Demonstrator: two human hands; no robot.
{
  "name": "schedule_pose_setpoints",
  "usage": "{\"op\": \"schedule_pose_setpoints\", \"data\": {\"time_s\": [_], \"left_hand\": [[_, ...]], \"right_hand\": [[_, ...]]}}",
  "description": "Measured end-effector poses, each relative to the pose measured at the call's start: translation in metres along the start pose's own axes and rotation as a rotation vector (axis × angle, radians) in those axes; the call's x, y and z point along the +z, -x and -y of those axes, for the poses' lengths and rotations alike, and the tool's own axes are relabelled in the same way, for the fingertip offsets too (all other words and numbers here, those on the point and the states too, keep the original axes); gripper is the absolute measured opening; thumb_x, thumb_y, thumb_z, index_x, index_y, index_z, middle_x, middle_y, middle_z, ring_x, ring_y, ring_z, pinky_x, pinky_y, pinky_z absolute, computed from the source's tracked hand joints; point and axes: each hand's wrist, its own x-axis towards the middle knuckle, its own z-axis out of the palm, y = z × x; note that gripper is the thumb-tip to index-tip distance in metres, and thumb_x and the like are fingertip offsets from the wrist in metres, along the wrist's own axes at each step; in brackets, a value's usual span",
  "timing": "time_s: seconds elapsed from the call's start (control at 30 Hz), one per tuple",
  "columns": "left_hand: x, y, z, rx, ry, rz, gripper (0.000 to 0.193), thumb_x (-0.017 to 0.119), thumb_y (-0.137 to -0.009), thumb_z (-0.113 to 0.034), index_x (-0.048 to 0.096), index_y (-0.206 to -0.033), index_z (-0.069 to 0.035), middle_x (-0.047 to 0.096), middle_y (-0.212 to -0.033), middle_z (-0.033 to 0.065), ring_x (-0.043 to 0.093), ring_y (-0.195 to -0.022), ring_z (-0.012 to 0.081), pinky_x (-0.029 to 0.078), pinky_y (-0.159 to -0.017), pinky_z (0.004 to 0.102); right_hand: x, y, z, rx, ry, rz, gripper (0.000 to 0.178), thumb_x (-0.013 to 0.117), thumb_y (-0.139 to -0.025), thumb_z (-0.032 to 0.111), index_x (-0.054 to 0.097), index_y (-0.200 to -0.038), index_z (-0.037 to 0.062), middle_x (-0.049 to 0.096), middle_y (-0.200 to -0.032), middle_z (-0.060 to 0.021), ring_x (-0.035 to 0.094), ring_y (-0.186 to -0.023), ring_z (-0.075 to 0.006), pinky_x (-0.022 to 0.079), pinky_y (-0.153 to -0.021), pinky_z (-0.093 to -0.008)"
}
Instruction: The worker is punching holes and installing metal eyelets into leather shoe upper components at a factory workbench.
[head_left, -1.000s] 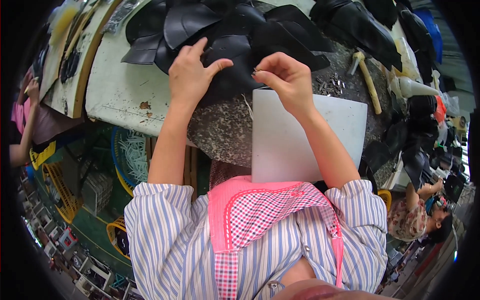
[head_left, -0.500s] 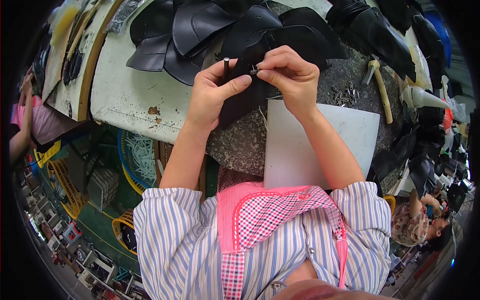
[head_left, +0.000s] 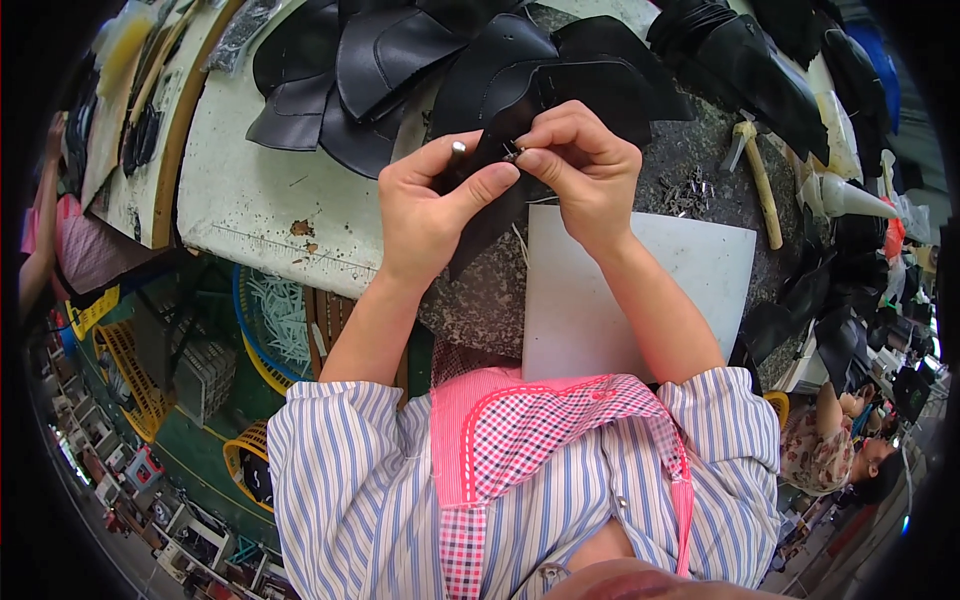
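Note:
My left hand (head_left: 425,205) is closed on a black leather piece (head_left: 488,222), its thumb stretched along the edge. Tucked in the same hand is a dark rod with a shiny metal end (head_left: 458,148), probably a punch. My right hand (head_left: 592,175) pinches a small metal fitting (head_left: 511,155) against the leather, thumb and forefinger meeting the left thumb tip. Fingers cover most of the fitting. Just beyond both hands lie overlapping black leather pieces (head_left: 400,58). A scatter of small metal fittings (head_left: 688,190) rests on the dark stone slab (head_left: 470,310) to the right.
A white board (head_left: 585,300) lies under my right forearm. Right of the fittings is a wooden-handled hammer (head_left: 762,185), near a white nozzle bottle (head_left: 850,195). More black leather is stacked at far right (head_left: 740,75). A blue-rimmed basket (head_left: 275,320) stands below the table's left edge.
Both hands have dropped slightly toward me, still together at the fitting. The left hand has turned a little, tilting the rod and swinging the leather piece.

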Motion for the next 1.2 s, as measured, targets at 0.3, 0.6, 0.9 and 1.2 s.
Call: {"op": "schedule_pose_setpoints", "data": {"time_s": [0.3,0.6,0.9,1.2], "left_hand": [[0.003,-0.001,-0.012,0.479,-0.495,0.082,0.032,0.056,-0.055,0.011,0.062,-0.085,0.001,0.059,-0.063,0.0073,0.055,-0.054,0.0147,0.043,-0.051,0.0229],[0.017,-0.003,-0.005,1.052,-0.526,-0.077,0.030,0.062,-0.054,0.006,0.058,-0.082,-0.004,0.061,-0.072,0.0090,0.053,-0.051,0.0180,0.042,-0.045,0.0233],[0.024,-0.001,0.003,1.071,-0.443,-0.049,0.021,0.063,-0.062,0.005,0.051,-0.075,-0.005,0.061,-0.073,0.0110,0.054,-0.052,0.0186,0.043,-0.046,0.0233],[0.034,-0.007,-0.012,0.556,-0.030,0.287,0.014,0.064,-0.070,0.004,0.054,-0.078,-0.001,0.058,-0.070,0.0067,0.056,-0.061,0.0126,0.043,-0.058,0.0197]], "right_hand": [[-0.011,-0.027,0.025,-0.318,0.511,0.004,0.026,0.071,-0.054,0.004,0.059,-0.077,0.0059,0.056,-0.079,-0.0053,0.054,-0.075,-0.0189,0.039,-0.074,-0.0297],[-0.019,-0.011,0.054,0.003,0.114,0.255,0.016,0.066,-0.059,-0.009,0.057,-0.070,-0.0016,0.061,-0.071,-0.0091,0.059,-0.066,-0.0114,0.047,-0.057,-0.0225],[-0.022,0.002,0.061,-0.042,0.019,0.194,0.020,0.061,-0.051,-0.016,0.054,-0.066,-0.0035,0.061,-0.073,-0.0120,0.059,-0.067,-0.0131,0.047,-0.059,-0.0219],[-0.046,-0.017,0.082,-0.240,0.351,0.428,0.020,0.065,-0.055,-0.003,0.051,-0.068,0.0051,0.057,-0.080,-0.0083,0.056,-0.072,-0.0226,0.044,-0.060,-0.0269]]}}
